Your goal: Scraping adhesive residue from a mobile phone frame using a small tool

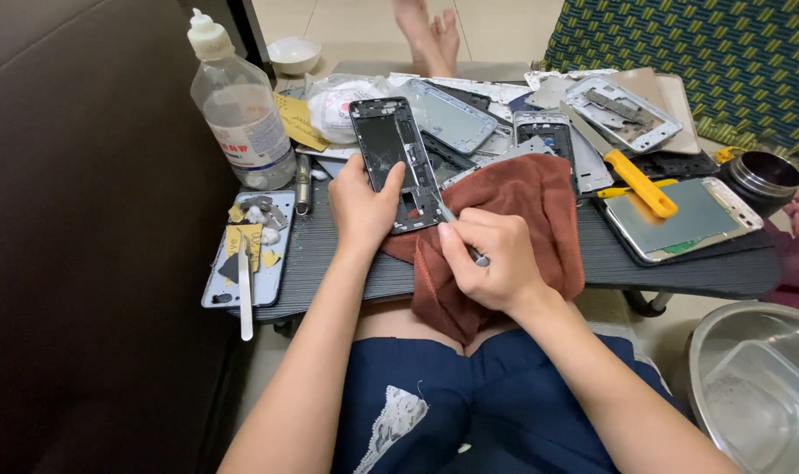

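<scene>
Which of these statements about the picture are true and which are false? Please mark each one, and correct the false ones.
1. The left hand holds a dark phone frame. True.
2. The right hand holds a yellow-handled knife. False: it holds a thin metal tool; the yellow-handled knife lies untouched on the table.
3. A reddish-brown cloth lies under the phone frame and the right hand. True.
4. The clear plastic bottle lies on its side. False: it stands upright at the table's left end.
5. A metal bowl stands on the table. False: it sits lower down, right of the table.
</scene>
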